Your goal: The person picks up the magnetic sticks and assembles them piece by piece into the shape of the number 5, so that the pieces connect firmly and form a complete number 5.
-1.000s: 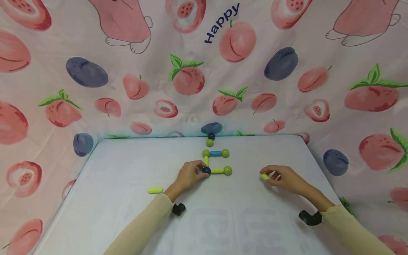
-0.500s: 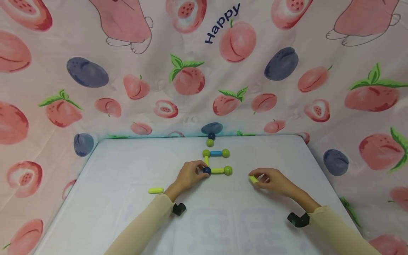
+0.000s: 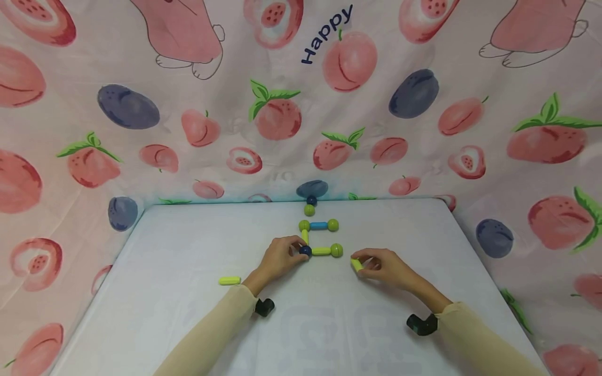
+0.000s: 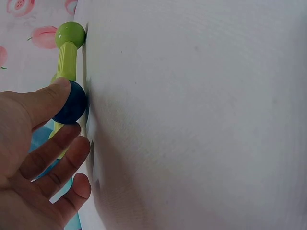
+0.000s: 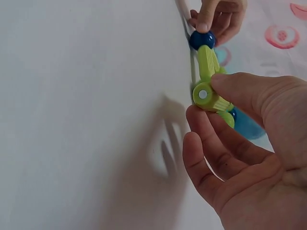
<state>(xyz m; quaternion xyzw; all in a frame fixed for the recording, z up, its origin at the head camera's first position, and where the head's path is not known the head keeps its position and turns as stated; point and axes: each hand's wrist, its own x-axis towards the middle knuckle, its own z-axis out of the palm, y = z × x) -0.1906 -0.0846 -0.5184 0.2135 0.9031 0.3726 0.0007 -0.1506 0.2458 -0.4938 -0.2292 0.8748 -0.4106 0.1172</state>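
A figure of magnetic rods and balls lies on the white table [image 3: 188, 324]: a blue rod [image 3: 319, 226] between two green balls, a yellow-green rod [image 3: 321, 251] between a dark blue ball [image 3: 305, 251] and a green ball [image 3: 336, 250]. My left hand [image 3: 281, 257] pinches the dark blue ball [image 4: 71, 102] with thumb and fingers. My right hand [image 3: 383, 267] pinches a loose yellow-green rod [image 3: 357, 265] just right of the figure's green ball; in the right wrist view that rod [image 5: 208, 98] points end-on between thumb and fingers.
A second loose yellow-green rod [image 3: 229, 281] lies on the table to the left. A dark blue ball [image 3: 311, 200] and a green ball [image 3: 309, 210] sit at the table's far edge. Fruit-print cloth [image 3: 301, 104] hangs behind and around the table.
My right hand has carried its yellow-green rod leftwards, from the right of the table to just beside the figure's green ball. The left hand has stayed on the dark blue ball.
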